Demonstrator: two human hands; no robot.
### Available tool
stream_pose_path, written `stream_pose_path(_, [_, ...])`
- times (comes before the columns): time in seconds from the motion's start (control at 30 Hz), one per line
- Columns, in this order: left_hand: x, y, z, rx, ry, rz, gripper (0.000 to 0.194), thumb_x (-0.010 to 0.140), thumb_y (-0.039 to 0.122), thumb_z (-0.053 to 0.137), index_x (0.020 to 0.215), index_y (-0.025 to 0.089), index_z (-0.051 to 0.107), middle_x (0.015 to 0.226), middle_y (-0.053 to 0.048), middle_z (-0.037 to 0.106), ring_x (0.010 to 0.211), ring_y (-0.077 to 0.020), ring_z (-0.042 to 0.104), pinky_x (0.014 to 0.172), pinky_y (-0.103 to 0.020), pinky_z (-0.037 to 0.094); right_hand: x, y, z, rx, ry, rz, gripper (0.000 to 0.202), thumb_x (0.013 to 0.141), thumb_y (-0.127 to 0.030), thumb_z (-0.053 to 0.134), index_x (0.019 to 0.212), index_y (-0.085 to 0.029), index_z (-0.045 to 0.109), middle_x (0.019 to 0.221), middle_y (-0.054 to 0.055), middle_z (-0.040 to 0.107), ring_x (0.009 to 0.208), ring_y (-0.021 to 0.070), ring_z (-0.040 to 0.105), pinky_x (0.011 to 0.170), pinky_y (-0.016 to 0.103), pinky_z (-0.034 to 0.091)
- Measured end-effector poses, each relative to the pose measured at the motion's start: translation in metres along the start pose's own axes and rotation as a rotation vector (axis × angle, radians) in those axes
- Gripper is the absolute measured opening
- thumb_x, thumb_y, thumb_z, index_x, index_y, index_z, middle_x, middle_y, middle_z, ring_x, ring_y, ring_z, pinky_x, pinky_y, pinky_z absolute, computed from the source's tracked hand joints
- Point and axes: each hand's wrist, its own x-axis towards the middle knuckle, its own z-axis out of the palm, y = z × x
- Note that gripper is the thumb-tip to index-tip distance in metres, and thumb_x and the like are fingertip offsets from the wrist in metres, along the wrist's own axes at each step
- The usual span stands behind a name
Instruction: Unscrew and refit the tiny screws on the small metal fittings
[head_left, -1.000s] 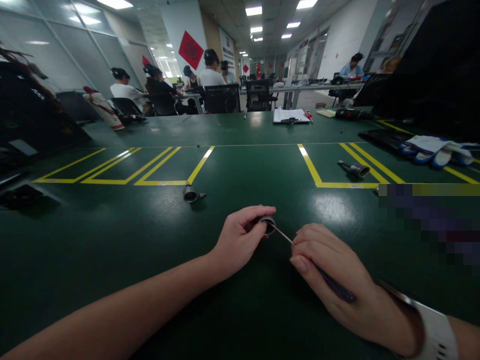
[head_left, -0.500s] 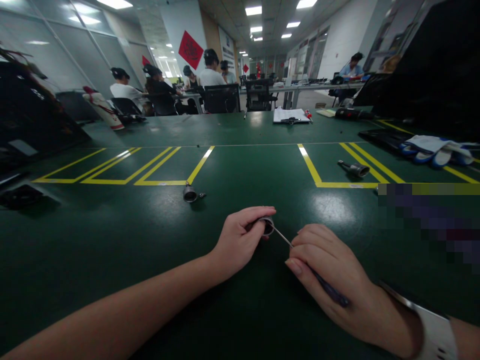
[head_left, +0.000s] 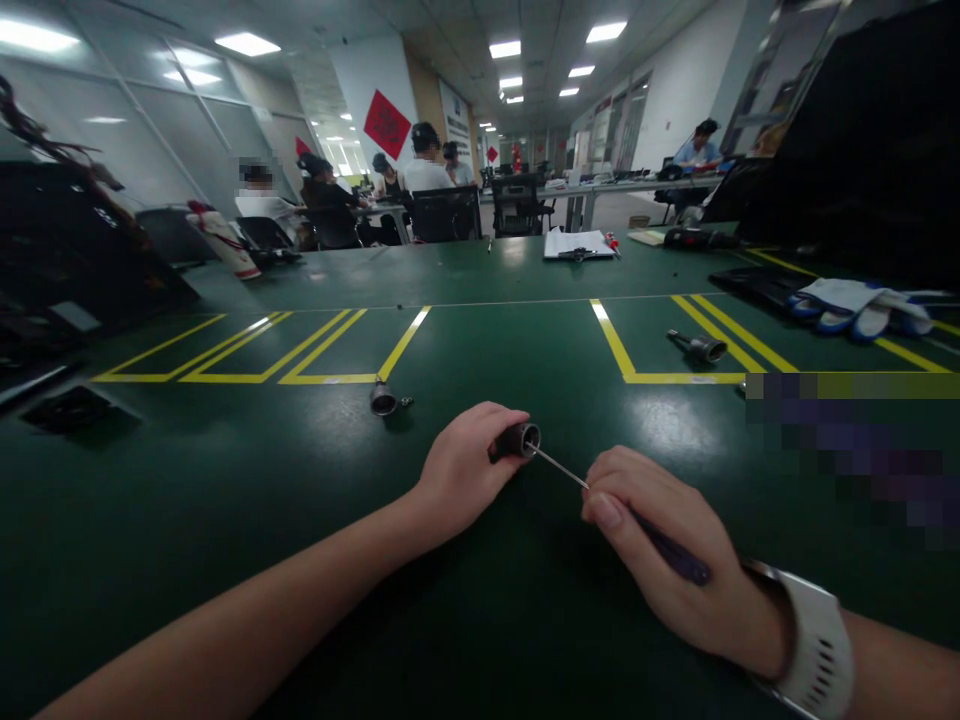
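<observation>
My left hand (head_left: 469, 470) is closed round a dark metal cup-shaped part (head_left: 517, 440), its round opening turned to the right. My right hand (head_left: 652, 530) grips a thin tool with a dark purple handle (head_left: 679, 558). The tool's slim metal shaft (head_left: 559, 467) points left, its tip at the part's opening; whether it touches the inside cannot be made out. To the left on the green table (head_left: 225, 520) lies a similar metal cup (head_left: 383, 399) beside a tiny metal piece (head_left: 406, 402). Another metal part with a stem (head_left: 699, 346) lies at the right, between yellow lines.
White and blue gloves (head_left: 855, 305) lie at the right. A clipboard with paper (head_left: 577, 244) and a power tool (head_left: 699, 239) are farther back. A black object (head_left: 67, 408) lies at the left edge. Several people sit at tables beyond.
The left fingers have shifted on the metal part, showing more of its side and opening. Both hands have moved slightly, and the camera view has tilted up a little.
</observation>
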Motion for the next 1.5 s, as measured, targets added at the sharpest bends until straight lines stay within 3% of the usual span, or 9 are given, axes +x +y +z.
stream_pose_path(0.17, [0.015,0.001,-0.001,0.129,0.012,0.058,0.025,0.069,0.022,0.070,0.089,0.019,0.057,0.088,-0.002,0.060,0.084,-0.0191,0.052,0.074,-0.035,0.042,-0.003,-0.001,-0.003,-0.015,0.080,0.004,0.015,0.089,-0.011,0.044,0.079,-0.016,0.053,0.073,0.003,0.054,0.069,0.0142,0.049,0.061,0.030,0.040])
stream_pose_path(0.33, [0.038,-0.005,0.011,-0.163,-0.047,-0.051,0.035,0.070,0.024,0.068,0.093,0.019,0.042,0.082,0.002,0.053,0.072,-0.0124,0.051,0.063,-0.025,0.042,-0.006,-0.001,-0.006,-0.013,0.110,0.081,0.005,0.088,-0.016,0.049,0.087,-0.018,0.053,0.078,0.002,0.053,0.070,0.0139,0.051,0.061,0.029,0.042])
stream_pose_path(0.47, [0.050,-0.005,0.021,-0.221,0.018,-0.097,0.035,0.068,0.026,0.069,0.088,0.018,0.041,0.073,0.004,0.050,0.063,-0.0099,0.048,0.057,-0.023,0.039,-0.004,0.000,-0.006,-0.003,0.108,0.129,0.005,0.087,-0.018,0.049,0.083,-0.018,0.052,0.076,0.002,0.053,0.068,0.0139,0.052,0.060,0.029,0.043])
stream_pose_path(0.73, [0.047,-0.007,0.030,-0.296,-0.013,0.081,0.025,0.072,0.031,0.067,0.065,0.015,0.049,0.061,0.005,0.046,0.053,-0.0069,0.041,0.051,-0.020,0.035,-0.002,0.004,-0.008,0.049,0.091,0.215,0.010,0.087,-0.022,0.048,0.080,-0.018,0.052,0.075,0.003,0.053,0.068,0.0154,0.052,0.060,0.031,0.043])
stream_pose_path(1.03, [0.039,-0.002,0.027,0.067,0.064,0.262,0.017,0.080,0.024,0.058,0.067,0.016,0.050,0.068,0.001,0.052,0.064,-0.0112,0.047,0.061,-0.025,0.037,-0.001,0.006,-0.001,-0.006,0.041,0.184,0.013,0.090,-0.018,0.043,0.081,-0.017,0.052,0.077,0.004,0.053,0.072,0.0160,0.050,0.064,0.032,0.042])
stream_pose_path(1.2, [0.036,-0.002,0.027,0.292,0.014,0.316,0.010,0.080,0.013,0.049,0.072,0.016,0.054,0.071,-0.001,0.055,0.068,-0.0136,0.049,0.064,-0.028,0.035,-0.002,0.004,0.001,-0.098,0.005,0.203,0.012,0.088,-0.016,0.044,0.080,-0.017,0.053,0.076,0.003,0.054,0.072,0.0167,0.049,0.063,0.033,0.039])
stream_pose_path(1.33, [0.034,-0.002,0.025,0.300,-0.034,0.336,0.010,0.078,0.010,0.047,0.074,0.017,0.054,0.072,-0.001,0.055,0.069,-0.0142,0.050,0.065,-0.029,0.033,0.001,0.009,-0.004,0.044,0.006,0.313,0.019,0.089,-0.024,0.044,0.075,-0.017,0.055,0.071,0.002,0.053,0.066,0.0165,0.049,0.060,0.033,0.039])
stream_pose_path(1.5, [0.034,-0.003,0.023,0.157,-0.065,0.349,0.007,0.078,0.011,0.050,0.075,0.017,0.052,0.074,0.000,0.056,0.070,-0.0132,0.051,0.067,-0.028,0.035,0.002,0.025,-0.009,0.429,0.156,0.444,0.023,0.088,-0.030,0.048,0.071,-0.019,0.059,0.073,0.002,0.057,0.072,0.0180,0.053,0.066,0.034,0.041])
